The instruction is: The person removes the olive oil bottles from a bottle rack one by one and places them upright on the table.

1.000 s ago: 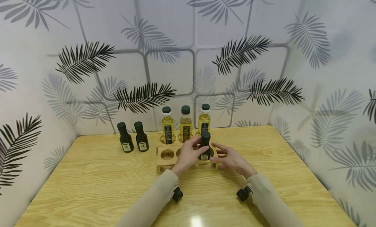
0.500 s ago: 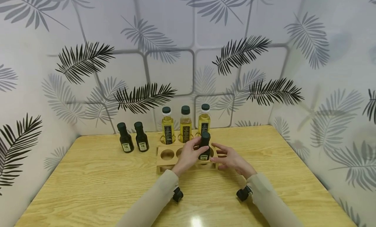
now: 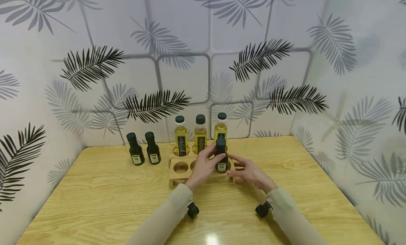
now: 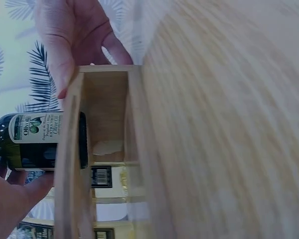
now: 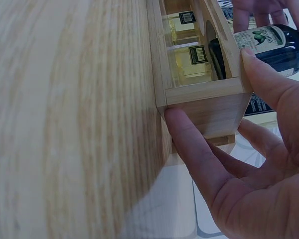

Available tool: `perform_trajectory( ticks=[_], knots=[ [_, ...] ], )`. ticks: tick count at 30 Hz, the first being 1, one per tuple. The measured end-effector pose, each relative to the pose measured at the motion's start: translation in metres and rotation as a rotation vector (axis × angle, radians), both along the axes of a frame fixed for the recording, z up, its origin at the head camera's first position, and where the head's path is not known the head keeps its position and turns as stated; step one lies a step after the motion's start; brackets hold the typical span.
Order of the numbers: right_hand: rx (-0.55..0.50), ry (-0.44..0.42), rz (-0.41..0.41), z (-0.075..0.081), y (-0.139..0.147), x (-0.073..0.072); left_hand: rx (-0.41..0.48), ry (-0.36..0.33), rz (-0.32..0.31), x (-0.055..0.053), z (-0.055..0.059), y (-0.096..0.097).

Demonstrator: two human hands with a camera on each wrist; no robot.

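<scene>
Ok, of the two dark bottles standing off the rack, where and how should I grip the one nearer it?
Probably round the body of the nearer dark bottle, just above its label, coming from the front right: it stands upright, its neck is narrower, and the other dark bottle stands close on its left.

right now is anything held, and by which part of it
The left hand holds a dark bottle by its body; the right hand touches the wooden rack.

Glossy bottle (image 4: 37,129), smooth wooden rack (image 3: 180,175).
</scene>
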State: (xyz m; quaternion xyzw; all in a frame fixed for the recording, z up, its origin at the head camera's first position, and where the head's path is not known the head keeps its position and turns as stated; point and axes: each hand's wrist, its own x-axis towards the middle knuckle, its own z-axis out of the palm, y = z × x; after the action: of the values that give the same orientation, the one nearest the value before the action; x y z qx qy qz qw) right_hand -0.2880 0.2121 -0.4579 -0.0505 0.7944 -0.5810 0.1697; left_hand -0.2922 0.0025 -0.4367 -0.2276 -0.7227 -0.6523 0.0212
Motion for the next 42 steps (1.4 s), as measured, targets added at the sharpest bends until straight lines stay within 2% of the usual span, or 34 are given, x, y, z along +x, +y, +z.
perform_trajectory(
  ticks=[9, 12, 13, 16, 18, 19, 24, 29, 37, 42],
  knots=[
    [-0.002, 0.006, 0.001, -0.001, 0.000, -0.003, 0.048, 0.005, 0.008, 0.004, 0.011, -0.005],
    [-0.001, 0.007, -0.004, -0.003, -0.001, -0.004, 0.043, -0.012, 0.027, 0.011, 0.021, -0.011],
    [0.000, 0.007, -0.005, -0.004, -0.001, -0.004, 0.045, -0.014, 0.035, 0.011, 0.022, -0.012],
    [0.001, 0.010, -0.008, -0.004, -0.001, -0.005, 0.037, -0.008, 0.070, 0.011, 0.022, -0.017],
    [0.002, 0.012, -0.008, -0.004, -0.001, -0.005, 0.044, -0.001, 0.099, 0.007, 0.018, -0.020],
    [0.003, 0.013, -0.005, -0.003, -0.001, -0.005, 0.043, -0.008, 0.115, 0.005, 0.015, -0.021],
    [-0.006, 0.005, -0.004, -0.002, -0.002, -0.005, 0.042, -0.052, 0.162, 0.005, 0.016, -0.031],
    [-0.013, 0.006, -0.005, -0.001, -0.002, -0.005, 0.046, -0.085, 0.174, 0.004, 0.018, -0.040],
    [-0.009, 0.009, -0.001, -0.001, 0.000, -0.003, 0.087, -0.087, 0.183, 0.005, 0.017, -0.054],
    [-0.016, 0.013, 0.003, -0.002, 0.001, 0.000, 0.082, -0.068, 0.221, 0.007, 0.015, -0.065]
  ],
)
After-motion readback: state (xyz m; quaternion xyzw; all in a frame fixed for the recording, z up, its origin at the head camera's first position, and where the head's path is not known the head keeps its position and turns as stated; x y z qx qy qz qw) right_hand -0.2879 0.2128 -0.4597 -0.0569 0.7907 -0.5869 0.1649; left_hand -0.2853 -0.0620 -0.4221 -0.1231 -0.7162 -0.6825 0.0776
